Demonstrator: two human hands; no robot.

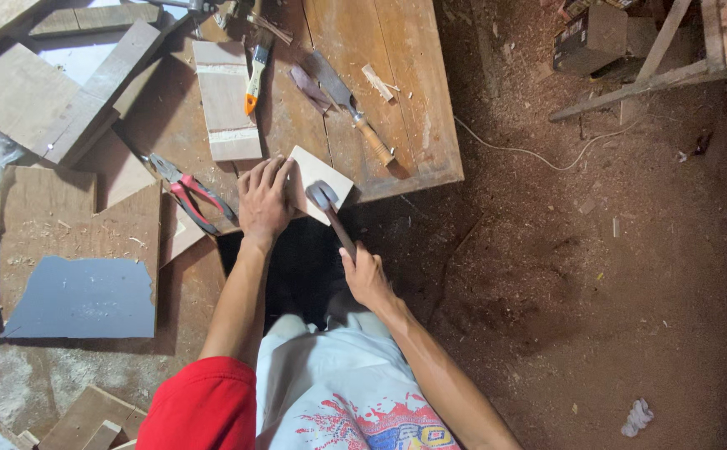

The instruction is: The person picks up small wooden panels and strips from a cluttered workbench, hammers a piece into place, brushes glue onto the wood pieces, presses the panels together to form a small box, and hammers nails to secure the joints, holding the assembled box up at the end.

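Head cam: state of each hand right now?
Left hand: open, flat, pressing on the small wooden board.
Right hand: closed on the hammer handle, head resting on the board.

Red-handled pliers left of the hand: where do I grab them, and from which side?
Take the pliers by the two red handles, probably best from the near side by the left hand. The handles splay toward the person with a gap between them, while the grey jaws point away, up-left. They lie flat on a board, so come from above.
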